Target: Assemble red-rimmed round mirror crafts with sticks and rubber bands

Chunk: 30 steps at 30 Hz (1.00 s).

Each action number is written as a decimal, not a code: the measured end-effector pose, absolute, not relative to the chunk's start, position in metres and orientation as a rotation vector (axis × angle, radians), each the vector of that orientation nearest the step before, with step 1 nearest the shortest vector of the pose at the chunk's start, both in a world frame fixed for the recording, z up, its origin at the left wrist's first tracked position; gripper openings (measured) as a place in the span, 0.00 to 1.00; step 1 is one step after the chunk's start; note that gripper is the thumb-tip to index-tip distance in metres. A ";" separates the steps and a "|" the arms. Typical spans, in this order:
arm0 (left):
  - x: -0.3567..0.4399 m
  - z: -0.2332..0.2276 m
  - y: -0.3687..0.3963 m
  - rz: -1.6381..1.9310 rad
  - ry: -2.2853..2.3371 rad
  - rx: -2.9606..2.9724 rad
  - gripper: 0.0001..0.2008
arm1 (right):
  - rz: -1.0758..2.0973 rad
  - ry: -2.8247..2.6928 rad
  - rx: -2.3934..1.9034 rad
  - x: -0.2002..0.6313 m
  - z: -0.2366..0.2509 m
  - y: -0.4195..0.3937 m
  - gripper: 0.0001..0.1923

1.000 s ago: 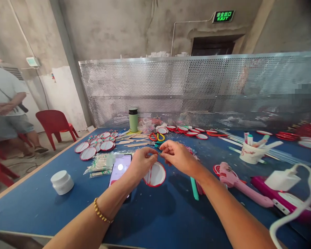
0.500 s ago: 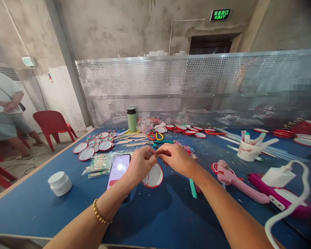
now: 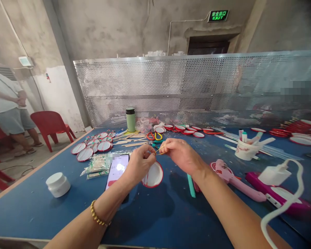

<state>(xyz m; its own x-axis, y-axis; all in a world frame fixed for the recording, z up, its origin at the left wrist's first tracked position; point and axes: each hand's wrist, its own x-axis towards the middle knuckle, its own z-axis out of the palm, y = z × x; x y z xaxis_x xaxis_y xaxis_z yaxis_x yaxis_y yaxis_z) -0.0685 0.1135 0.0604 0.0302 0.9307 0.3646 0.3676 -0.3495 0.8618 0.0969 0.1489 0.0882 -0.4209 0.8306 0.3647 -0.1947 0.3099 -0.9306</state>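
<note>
Above a white disc with a red rim [image 3: 156, 175], a thin yellow strand [image 3: 159, 150] is stretched between my two hands. It looks doubled, like a loop. My left hand [image 3: 141, 162] pinches its near end, and a small dark spot shows at those fingertips. The other end is pinched by my right hand [image 3: 181, 155], up and to the right. The disc lies on the blue table [image 3: 150, 221], partly hidden by my left hand. A lit phone [image 3: 117, 170] lies beside my left wrist. Pliers with teal handles [image 3: 157, 141] lie just behind my fingers.
Left stand a white jar [image 3: 58, 184] and several red-rimmed discs [image 3: 85, 154]. Behind are wooden sticks [image 3: 131, 140] and a green bottle [image 3: 131, 121]. Right are a pink glue gun [image 3: 238, 183], a cup of pens [image 3: 245, 150] and a power strip [image 3: 282, 197] with a white cable.
My right hand has pulled away from my left, slightly up and to the right, and the yellow strand now shows stretched between them. The view has shifted slightly.
</note>
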 end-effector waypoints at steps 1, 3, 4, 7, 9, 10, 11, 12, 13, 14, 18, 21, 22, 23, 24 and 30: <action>-0.069 0.061 0.114 1.328 1.326 1.748 0.04 | 1.362 -1.498 -0.504 0.096 0.090 0.147 0.08; -0.070 0.061 0.114 1.351 1.332 1.740 0.04 | 1.438 -1.415 -0.406 0.096 0.092 0.143 0.07; -0.070 0.061 0.114 1.357 1.323 1.740 0.04 | 1.454 -1.431 -0.415 0.097 0.092 0.143 0.07; -0.069 0.062 0.113 1.350 1.273 1.739 0.04 | 1.424 -1.558 -0.576 0.099 0.089 0.144 0.13; -0.070 0.063 0.112 1.346 1.274 1.729 0.05 | 1.367 -1.594 -0.675 0.101 0.088 0.145 0.20; -0.071 0.064 0.112 1.358 1.288 1.722 0.06 | 1.337 -1.604 -0.715 0.103 0.088 0.146 0.23; -0.072 0.065 0.113 1.381 1.310 1.712 0.07 | 1.311 -1.624 -0.755 0.104 0.088 0.147 0.25; -0.073 0.066 0.114 1.409 1.337 1.703 0.08 | 1.293 -1.654 -0.795 0.105 0.087 0.147 0.26; -0.075 0.066 0.115 1.436 1.369 1.694 0.09 | 1.289 -1.694 -0.835 0.105 0.087 0.147 0.26; -0.077 0.067 0.116 1.460 1.405 1.686 0.10 | 1.295 -1.747 -0.866 0.104 0.086 0.146 0.26; -0.081 0.068 0.120 1.512 1.541 1.682 0.10 | 1.300 -1.931 -0.869 0.091 0.079 0.140 0.27; -0.079 0.066 0.120 1.525 1.574 1.705 0.08 | 1.228 -1.919 -0.859 0.080 0.075 0.135 0.28; -0.079 0.065 0.119 1.525 1.567 1.713 0.09 | 1.206 -1.922 -0.842 0.078 0.074 0.134 0.27; -0.078 0.063 0.119 1.528 1.557 1.716 0.09 | 1.187 -1.935 -0.817 0.076 0.073 0.133 0.26; -0.078 0.062 0.119 1.531 1.544 1.716 0.10 | 1.172 -1.955 -0.790 0.075 0.073 0.133 0.25; -0.087 0.068 0.123 1.551 1.535 1.762 0.14 | 1.041 -1.953 -0.794 0.077 0.068 0.137 0.20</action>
